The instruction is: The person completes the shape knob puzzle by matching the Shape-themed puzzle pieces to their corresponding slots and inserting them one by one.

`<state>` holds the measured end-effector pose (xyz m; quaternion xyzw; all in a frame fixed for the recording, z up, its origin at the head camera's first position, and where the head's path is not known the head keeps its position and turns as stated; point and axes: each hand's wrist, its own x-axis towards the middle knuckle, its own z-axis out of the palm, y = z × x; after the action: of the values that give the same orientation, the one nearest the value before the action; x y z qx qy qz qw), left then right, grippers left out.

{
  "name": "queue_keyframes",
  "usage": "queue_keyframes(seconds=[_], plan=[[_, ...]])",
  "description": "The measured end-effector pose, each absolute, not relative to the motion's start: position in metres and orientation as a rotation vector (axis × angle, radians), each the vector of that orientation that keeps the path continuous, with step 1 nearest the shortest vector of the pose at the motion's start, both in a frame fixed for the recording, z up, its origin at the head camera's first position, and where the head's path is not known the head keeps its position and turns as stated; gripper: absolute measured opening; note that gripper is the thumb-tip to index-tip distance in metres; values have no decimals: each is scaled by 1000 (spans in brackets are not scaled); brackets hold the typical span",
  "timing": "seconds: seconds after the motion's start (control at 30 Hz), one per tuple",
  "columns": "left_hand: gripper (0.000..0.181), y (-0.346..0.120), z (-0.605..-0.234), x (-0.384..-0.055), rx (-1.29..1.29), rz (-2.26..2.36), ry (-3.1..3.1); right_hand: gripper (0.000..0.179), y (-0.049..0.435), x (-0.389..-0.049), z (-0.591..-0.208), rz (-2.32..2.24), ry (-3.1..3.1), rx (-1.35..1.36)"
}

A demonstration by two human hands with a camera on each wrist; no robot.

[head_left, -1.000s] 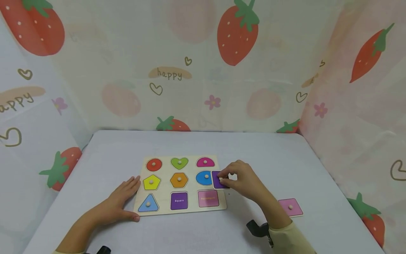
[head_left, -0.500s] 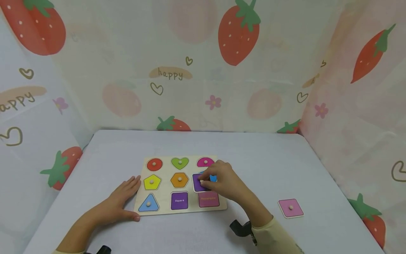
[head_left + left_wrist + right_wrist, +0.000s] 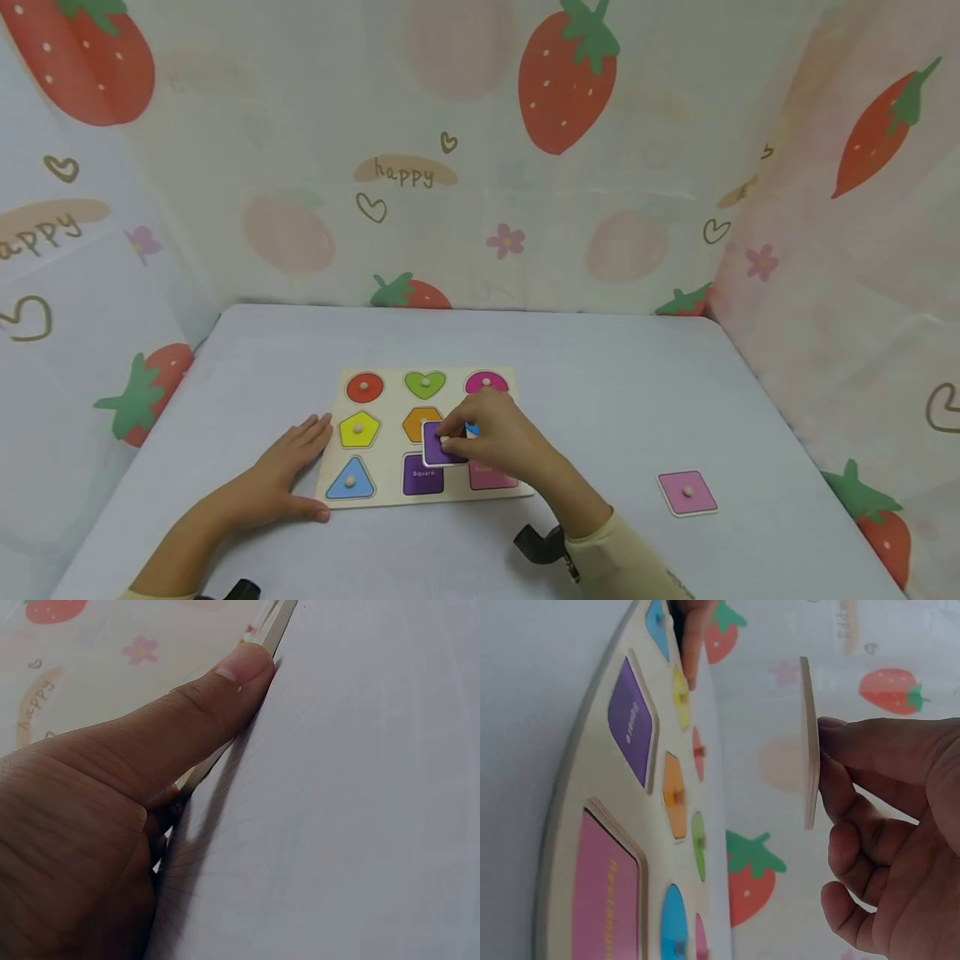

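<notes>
My right hand (image 3: 495, 437) pinches a purple square puzzle piece (image 3: 432, 448) by its small knob. That piece is held above the wooden shape board (image 3: 388, 482), overlapping the orange hexagon (image 3: 417, 423) and the upper right of the purple "Square" recess (image 3: 422, 485). Seen edge-on in the right wrist view, the purple piece (image 3: 809, 750) is raised clear of the board. My left hand (image 3: 288, 471) rests on the table with fingers and thumb extended against the board's left edge. In the left wrist view, my thumb (image 3: 217, 694) touches that edge. The pink rectangle recess (image 3: 497, 481) is bare and partly covered by my right hand.
A pink knobbed piece (image 3: 687, 492) lies on the white table (image 3: 600, 375) to the right. Other knobbed shapes sit in the board, among them a red circle (image 3: 364, 387), a green heart (image 3: 425, 384) and a blue triangle (image 3: 350, 481). Strawberry-print cloth (image 3: 480, 167) surrounds the table.
My right hand has carried the purple square leftward over the board, from its right edge past the blue oval to above the square recess. My left hand stays put.
</notes>
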<state>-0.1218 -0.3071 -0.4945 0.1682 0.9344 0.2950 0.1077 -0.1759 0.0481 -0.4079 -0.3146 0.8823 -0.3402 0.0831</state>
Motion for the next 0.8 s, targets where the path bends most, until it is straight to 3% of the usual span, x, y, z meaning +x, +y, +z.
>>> queue_keyframes(seconds=[0.8], plan=[[126,-308,-498,-125,521,853,2749,11,18,-170,-456,-828,2750,-898]])
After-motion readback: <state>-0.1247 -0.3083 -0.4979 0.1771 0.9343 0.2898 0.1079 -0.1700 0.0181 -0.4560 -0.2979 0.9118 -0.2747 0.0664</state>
